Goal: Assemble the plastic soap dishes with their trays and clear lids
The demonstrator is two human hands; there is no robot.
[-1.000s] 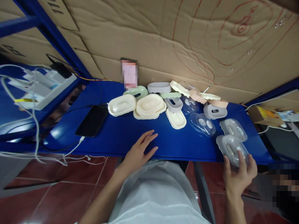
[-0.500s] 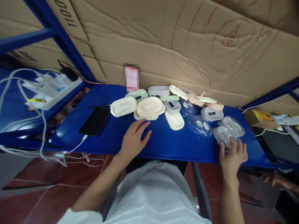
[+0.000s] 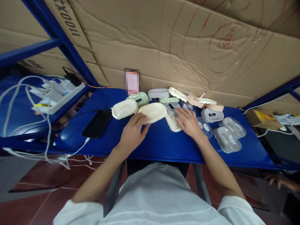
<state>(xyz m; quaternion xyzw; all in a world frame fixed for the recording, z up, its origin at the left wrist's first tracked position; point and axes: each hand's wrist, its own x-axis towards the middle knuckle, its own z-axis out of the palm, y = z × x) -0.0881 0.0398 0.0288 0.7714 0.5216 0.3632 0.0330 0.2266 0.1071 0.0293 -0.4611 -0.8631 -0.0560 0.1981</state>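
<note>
- Blue metal surface (image 3: 150,142) runs across the whole view, cardboard wall (image 3: 164,43) behind it, and a pile of plastic soap-dish parts sits along the back.
- Left hand (image 3: 132,132) has its fingers on the near edge of the big cream tray (image 3: 152,112), touching it but not really clamped round it as far as I can see.
- Right hand (image 3: 189,122) lies spread, palm down, over the smaller cream tray (image 3: 172,122), with the grey slotted piece (image 3: 172,107) just behind its fingertips. Can't tell if it's gripping anything.
- Looks like the picking-parts stage: both hands landing on pieces.
- Next move probably needs a proper pinch on each rim, then lifting clear of the clear lids (image 3: 226,139) off to the right.
- Black phone (image 3: 97,123) lies to the left, well out of it.
</note>
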